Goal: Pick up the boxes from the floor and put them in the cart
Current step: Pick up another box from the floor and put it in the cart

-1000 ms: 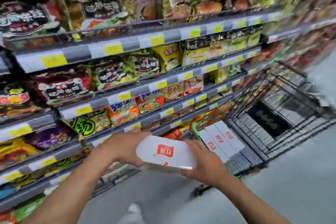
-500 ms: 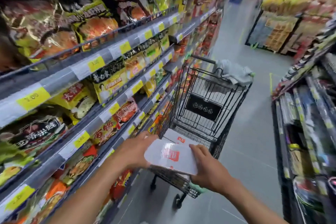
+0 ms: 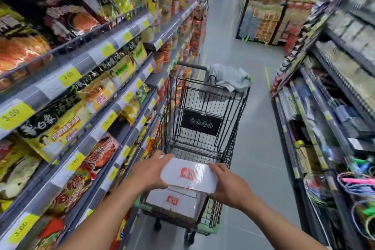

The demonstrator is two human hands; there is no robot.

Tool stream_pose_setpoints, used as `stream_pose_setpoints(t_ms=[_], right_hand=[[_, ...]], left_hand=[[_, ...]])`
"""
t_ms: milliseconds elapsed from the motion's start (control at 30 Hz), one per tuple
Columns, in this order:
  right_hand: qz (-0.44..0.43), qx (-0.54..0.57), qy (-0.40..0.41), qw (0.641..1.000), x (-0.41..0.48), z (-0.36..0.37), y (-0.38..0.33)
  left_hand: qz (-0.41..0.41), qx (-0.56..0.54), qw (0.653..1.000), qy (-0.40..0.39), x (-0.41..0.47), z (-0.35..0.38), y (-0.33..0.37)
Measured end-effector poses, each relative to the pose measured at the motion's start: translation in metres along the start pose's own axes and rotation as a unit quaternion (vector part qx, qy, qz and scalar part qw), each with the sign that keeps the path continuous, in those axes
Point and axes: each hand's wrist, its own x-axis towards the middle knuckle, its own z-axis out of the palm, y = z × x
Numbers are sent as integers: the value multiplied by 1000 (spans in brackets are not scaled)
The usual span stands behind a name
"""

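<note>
I hold a flat white box [image 3: 188, 174] with a red logo level between both hands, over the near end of a black wire shopping cart [image 3: 205, 107]. My left hand [image 3: 150, 172] grips its left end and my right hand [image 3: 227, 185] grips its right end. Below the held box, white boxes with the same red logo [image 3: 174, 202] lie stacked in the cart's basket. The floor beneath my arms is hidden, so I see no boxes on it.
Shelves of noodle packets [image 3: 67, 97] with yellow price tags run close along the left. Shelving with stationery [image 3: 332, 128] lines the right. A grey cloth [image 3: 229, 78] drapes over the cart's far handle. The grey aisle floor [image 3: 257, 128] stretches ahead towards a display rack [image 3: 263, 18].
My view has swung from the shelves to straight down the aisle. The box, held in both hands throughout, has moved to above the near end of the cart.
</note>
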Motion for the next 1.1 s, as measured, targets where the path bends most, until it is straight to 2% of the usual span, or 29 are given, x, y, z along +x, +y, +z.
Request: stream_pose_setpoints(t_ms=[367, 667, 933, 1100], right_hand=[[3, -13, -23, 1000, 81, -16, 44], [75, 27, -1, 997, 159, 15, 60], [139, 76, -40, 987, 240, 54, 71], [173, 98, -85, 976, 281, 88, 80]], left_hand=[[-46, 20, 999, 12, 85, 2, 13], [-43, 40, 998, 0, 182, 8, -7], [-44, 47, 996, -67, 276, 35, -43], [-36, 42, 991, -125, 320, 77, -70]])
